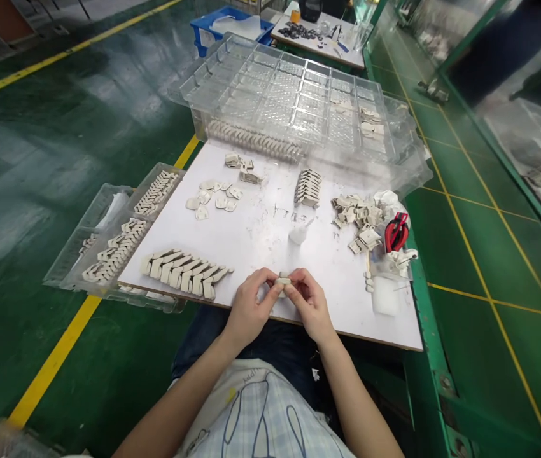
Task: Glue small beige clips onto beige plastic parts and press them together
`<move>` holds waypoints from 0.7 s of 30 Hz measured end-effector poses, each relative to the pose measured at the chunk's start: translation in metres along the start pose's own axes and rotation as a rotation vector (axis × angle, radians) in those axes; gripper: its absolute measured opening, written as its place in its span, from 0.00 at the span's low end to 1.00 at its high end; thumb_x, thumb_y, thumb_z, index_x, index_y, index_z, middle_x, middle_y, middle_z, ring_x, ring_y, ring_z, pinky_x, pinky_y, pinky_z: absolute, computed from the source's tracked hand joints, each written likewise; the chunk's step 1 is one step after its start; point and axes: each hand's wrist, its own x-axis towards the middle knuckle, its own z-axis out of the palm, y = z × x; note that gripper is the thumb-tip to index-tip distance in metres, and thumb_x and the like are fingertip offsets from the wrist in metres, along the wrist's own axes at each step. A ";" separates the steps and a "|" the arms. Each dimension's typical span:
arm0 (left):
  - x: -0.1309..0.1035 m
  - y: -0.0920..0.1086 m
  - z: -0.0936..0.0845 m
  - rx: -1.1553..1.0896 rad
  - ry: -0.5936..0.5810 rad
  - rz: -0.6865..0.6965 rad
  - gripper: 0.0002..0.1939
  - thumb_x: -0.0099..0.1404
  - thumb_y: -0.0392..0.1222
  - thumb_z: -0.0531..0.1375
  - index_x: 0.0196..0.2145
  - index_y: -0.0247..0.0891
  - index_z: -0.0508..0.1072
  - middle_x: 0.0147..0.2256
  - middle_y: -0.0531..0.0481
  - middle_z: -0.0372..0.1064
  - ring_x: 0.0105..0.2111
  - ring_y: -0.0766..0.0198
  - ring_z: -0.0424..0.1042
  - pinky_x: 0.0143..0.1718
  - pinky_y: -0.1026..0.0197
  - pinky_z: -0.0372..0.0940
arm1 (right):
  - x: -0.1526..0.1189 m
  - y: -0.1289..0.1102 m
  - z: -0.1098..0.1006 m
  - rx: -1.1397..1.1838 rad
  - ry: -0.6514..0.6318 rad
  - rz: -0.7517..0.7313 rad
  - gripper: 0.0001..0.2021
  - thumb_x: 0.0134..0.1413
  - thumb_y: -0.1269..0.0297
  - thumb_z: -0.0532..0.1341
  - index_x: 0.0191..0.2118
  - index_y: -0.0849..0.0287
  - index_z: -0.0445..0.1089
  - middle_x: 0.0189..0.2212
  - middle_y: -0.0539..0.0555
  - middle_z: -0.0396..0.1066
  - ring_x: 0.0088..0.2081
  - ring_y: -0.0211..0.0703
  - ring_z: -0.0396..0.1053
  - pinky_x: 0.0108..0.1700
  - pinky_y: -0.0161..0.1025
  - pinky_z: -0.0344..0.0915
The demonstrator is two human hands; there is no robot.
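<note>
A small beige part (283,280) is pinched between my two hands at the front edge of the white board (261,222). My left hand (252,301) grips it from the left with thumb and fingertips, and my right hand (309,301) does the same from the right. Just beyond them stands a small white bottle (298,235) with a thin nozzle. To the left lies a slanted row of beige parts (184,272). Farther back are flat loose pieces (210,197) and a short stack of parts (307,188).
Clear plastic trays (280,83) are piled along the back edge, and more trays (122,245) sit off the left side. At the right are a heap of beige parts (359,213), red-handled pliers (396,233) and a white block (385,296).
</note>
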 end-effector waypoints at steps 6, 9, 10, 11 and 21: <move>0.000 -0.001 0.004 0.010 0.036 0.032 0.09 0.71 0.44 0.56 0.33 0.41 0.69 0.31 0.53 0.69 0.36 0.60 0.69 0.39 0.59 0.62 | 0.000 0.002 0.000 0.001 0.022 -0.024 0.14 0.59 0.50 0.64 0.36 0.55 0.69 0.29 0.47 0.66 0.32 0.39 0.62 0.37 0.37 0.61; -0.001 -0.002 0.006 0.013 0.045 0.055 0.09 0.71 0.44 0.56 0.33 0.40 0.69 0.31 0.52 0.69 0.36 0.59 0.69 0.39 0.59 0.62 | 0.001 0.003 0.000 0.014 0.015 -0.037 0.13 0.59 0.50 0.64 0.36 0.55 0.69 0.30 0.47 0.66 0.32 0.39 0.62 0.37 0.37 0.61; -0.001 -0.003 0.006 0.014 0.050 0.061 0.09 0.71 0.44 0.56 0.33 0.40 0.69 0.31 0.52 0.69 0.36 0.59 0.69 0.40 0.58 0.62 | 0.000 0.003 -0.001 0.019 0.012 -0.041 0.13 0.59 0.50 0.64 0.36 0.55 0.68 0.29 0.47 0.66 0.33 0.39 0.62 0.38 0.37 0.61; -0.002 -0.004 0.006 0.015 0.054 0.067 0.09 0.71 0.44 0.56 0.33 0.40 0.69 0.31 0.52 0.69 0.36 0.59 0.69 0.40 0.58 0.62 | 0.000 0.003 -0.001 0.024 0.008 -0.044 0.13 0.59 0.51 0.64 0.36 0.55 0.68 0.29 0.47 0.65 0.33 0.39 0.62 0.38 0.37 0.61; -0.005 -0.013 -0.001 0.026 0.027 0.103 0.07 0.71 0.44 0.56 0.37 0.41 0.71 0.34 0.51 0.73 0.38 0.58 0.72 0.44 0.55 0.66 | -0.005 0.005 0.001 0.058 0.010 -0.041 0.09 0.60 0.56 0.65 0.36 0.54 0.69 0.30 0.48 0.64 0.33 0.39 0.61 0.37 0.37 0.59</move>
